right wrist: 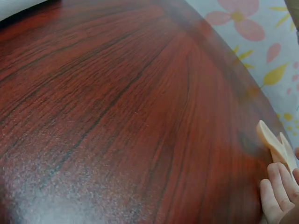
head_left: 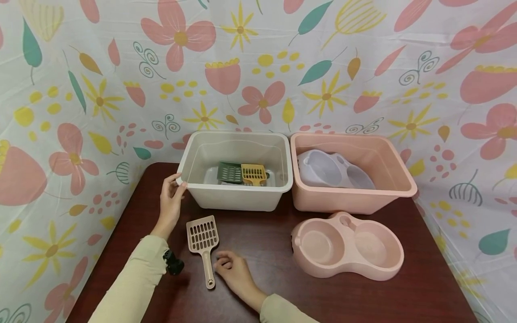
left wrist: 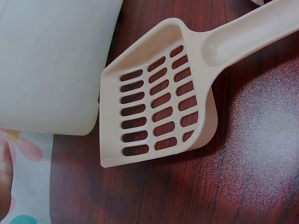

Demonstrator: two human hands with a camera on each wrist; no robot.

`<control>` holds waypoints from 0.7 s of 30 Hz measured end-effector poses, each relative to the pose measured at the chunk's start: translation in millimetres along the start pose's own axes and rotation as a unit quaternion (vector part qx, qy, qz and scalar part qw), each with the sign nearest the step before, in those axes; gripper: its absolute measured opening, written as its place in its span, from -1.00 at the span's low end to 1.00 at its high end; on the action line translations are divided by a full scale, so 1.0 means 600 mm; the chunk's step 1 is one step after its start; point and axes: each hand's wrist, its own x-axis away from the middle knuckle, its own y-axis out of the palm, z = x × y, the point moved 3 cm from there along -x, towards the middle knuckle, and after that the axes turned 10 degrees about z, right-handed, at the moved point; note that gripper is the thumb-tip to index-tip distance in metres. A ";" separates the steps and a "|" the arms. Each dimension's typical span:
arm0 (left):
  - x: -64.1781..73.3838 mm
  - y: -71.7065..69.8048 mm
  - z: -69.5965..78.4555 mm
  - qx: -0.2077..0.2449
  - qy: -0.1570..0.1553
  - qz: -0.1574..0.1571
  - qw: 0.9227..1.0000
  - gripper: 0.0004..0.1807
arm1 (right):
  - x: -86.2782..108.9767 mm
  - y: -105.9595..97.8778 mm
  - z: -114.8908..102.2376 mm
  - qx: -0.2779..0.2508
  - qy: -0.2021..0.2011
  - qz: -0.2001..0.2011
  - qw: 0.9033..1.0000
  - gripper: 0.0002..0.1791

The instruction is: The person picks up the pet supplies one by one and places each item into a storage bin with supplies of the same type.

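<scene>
In the head view my left hand (head_left: 171, 202) grips the front left corner of the white litter box (head_left: 234, 197), thumb and fingers at its rim. Below that box a beige slotted litter scoop (head_left: 206, 256) lies on the table, its handle toward me. My right hand (head_left: 238, 276) is just right of the handle, fingers loosely curled and holding nothing. The left wrist view shows the scoop (left wrist: 154, 107) close up beside the box wall (left wrist: 51, 65). In the right wrist view, fingers (right wrist: 278, 186) overlap a beige piece at the right edge.
A green scoop (head_left: 230, 172) and a yellow scoop (head_left: 253, 174) lie inside the white box. Right of it, a pink litter box (head_left: 351, 202) holds a grey-lilac double bowl (head_left: 323, 168). A pink double bowl (head_left: 347, 251) stands in front on the dark wood table (head_left: 428, 287). Flowered cloth (head_left: 262, 67) hangs behind.
</scene>
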 end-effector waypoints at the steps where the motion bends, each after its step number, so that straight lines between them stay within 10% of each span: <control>1: 0.000 0.000 0.000 0.000 0.000 0.001 1.000 -0.54 | 0.000 0.001 0.001 0.001 0.000 0.000 1.000 -0.70; 21: 0.001 0.000 0.001 -0.003 0.002 0.003 1.000 -0.54 | -0.002 0.035 -0.005 -0.010 0.026 -0.020 0.999 -0.59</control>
